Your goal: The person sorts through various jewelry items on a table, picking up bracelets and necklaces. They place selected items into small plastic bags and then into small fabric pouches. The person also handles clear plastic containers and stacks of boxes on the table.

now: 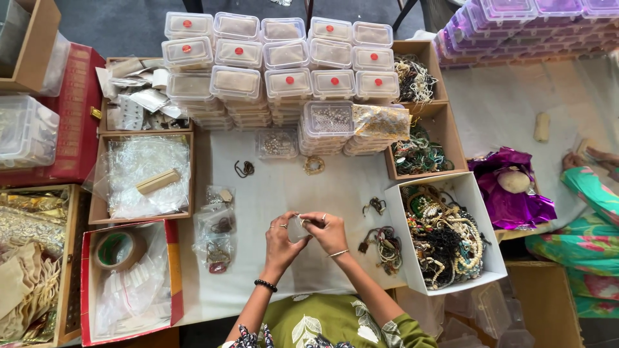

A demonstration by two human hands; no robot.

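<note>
We cannot make out the tiny item pinched between our left hand (282, 236) and right hand (327, 232). A neighbouring person's sleeve (590, 190) runs off the right edge.

hands (303, 235): 2; tape roll (118, 249): 1; white bead box (480, 248): 1; wooden block (158, 181): 1

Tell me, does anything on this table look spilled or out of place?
Nothing looks spilled. A few loose jewellery pieces lie on the bare cloth outside the boxes, and a heap of bead strings sits beside the white box.
</note>
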